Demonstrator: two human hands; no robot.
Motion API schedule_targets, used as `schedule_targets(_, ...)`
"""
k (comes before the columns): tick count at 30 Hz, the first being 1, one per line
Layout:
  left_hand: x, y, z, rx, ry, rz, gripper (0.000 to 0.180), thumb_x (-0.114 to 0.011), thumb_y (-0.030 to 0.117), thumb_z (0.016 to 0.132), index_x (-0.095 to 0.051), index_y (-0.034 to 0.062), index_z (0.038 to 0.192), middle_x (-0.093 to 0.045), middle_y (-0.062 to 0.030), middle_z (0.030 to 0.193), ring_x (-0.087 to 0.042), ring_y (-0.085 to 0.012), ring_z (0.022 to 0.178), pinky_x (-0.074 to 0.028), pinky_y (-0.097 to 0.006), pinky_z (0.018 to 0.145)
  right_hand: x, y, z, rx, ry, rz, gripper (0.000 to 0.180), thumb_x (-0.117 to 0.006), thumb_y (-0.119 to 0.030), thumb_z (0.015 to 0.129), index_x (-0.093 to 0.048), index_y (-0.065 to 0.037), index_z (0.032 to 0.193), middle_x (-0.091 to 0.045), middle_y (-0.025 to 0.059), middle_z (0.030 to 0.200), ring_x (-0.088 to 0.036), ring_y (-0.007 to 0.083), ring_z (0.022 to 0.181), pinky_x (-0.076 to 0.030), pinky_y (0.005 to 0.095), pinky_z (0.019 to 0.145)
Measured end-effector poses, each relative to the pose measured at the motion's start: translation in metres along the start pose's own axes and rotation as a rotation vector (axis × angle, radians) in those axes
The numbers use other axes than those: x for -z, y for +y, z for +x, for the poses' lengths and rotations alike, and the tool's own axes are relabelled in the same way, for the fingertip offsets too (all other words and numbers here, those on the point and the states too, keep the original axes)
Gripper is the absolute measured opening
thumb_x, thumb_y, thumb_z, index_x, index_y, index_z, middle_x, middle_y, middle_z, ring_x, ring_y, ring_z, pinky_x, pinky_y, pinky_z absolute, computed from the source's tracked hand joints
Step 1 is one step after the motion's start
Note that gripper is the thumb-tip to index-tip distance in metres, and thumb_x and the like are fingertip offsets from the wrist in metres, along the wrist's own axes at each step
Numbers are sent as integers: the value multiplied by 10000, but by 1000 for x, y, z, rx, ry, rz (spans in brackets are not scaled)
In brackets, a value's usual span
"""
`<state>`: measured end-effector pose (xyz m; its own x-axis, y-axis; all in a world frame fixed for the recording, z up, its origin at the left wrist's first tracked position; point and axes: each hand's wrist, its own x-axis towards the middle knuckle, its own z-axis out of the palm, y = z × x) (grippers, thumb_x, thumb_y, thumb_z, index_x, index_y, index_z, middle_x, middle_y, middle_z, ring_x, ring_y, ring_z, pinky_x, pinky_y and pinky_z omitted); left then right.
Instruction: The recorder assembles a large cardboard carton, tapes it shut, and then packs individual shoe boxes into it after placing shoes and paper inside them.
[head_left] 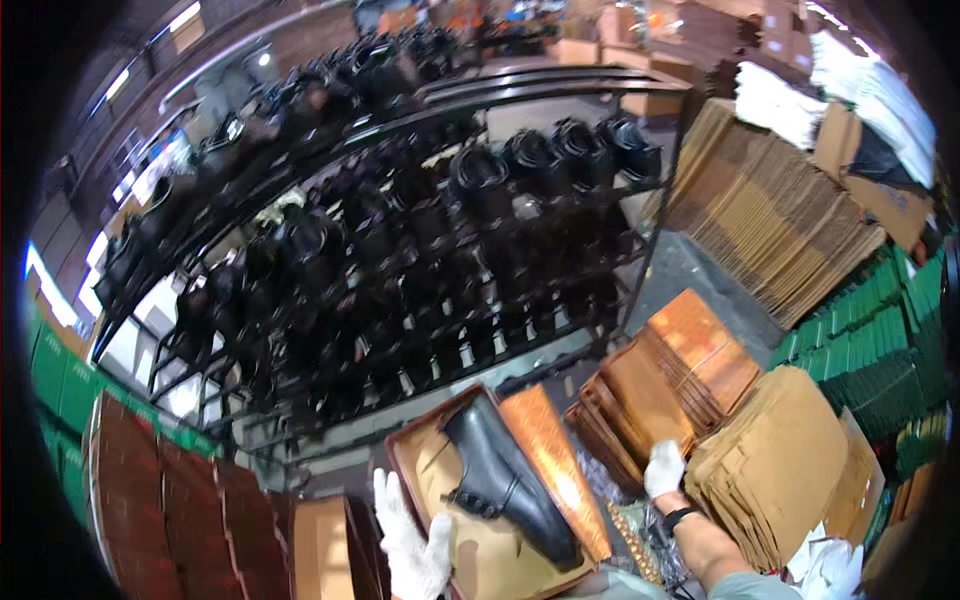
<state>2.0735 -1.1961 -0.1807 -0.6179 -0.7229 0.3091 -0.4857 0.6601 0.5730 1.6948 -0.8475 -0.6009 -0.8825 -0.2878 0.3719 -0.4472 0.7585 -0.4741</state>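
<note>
My left hand [408, 545], in a white glove, lies along the left side of a shoe box [428, 452], its fingers stretched out and the thumb over the edge. In that box a black lace-up shoe [510, 480] lies on its side on tan paper. An orange-brown patterned strip [562, 470] runs along the box's right side. My right hand [664, 468], also gloved, has its fingers drawn together at the near edge of a stack of glossy brown sheets or lids [640, 395]. Anything between those fingers is too small to make out.
A black rack [560, 72] full of black shoes stands ahead. Dark red boxes [190, 505] line the left. To the right are tan paper sheets [775, 455], flattened cardboard [775, 205] and green boxes [860, 350]. Clear plastic wrap [675, 560] lies below my right hand.
</note>
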Motion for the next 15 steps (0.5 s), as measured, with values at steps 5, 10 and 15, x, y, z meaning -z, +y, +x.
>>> schedule_targets(5, -14, -12, -60, 451, -204, -489, 1016, -720, 397, 1080, -118, -38, 1773, -385, -320, 1741, -462, -399, 1583, -378, -449, 1295, 108, -100, 79, -108, 106, -22, 376, -736, -371, 1064, -702, -4, 1135, -729, 265, 1042, -705, 481, 983, -557, 545, 880)
schedule_targets(10, -20, -14, -71, 329, -117, -538, 1015, -728, 420, 1053, -170, -34, 1768, -349, -301, 1773, -407, -396, 1626, -332, -444, 1329, 97, -109, 46, 351, -172, -326, 134, -729, -224, 963, -672, -103, 966, -690, 185, 943, -694, 403, 890, -566, 529, 768)
schedule_targets(15, -23, -18, -78, 242, -72, -486, 931, -667, 381, 1083, -186, -31, 1765, -370, -288, 1765, -426, -384, 1616, -346, -435, 1321, 175, -175, 72, 131, 171, 113, 372, -737, -205, 972, -701, -21, 1293, -730, 205, 1175, -722, 384, 1082, -592, 443, 982)
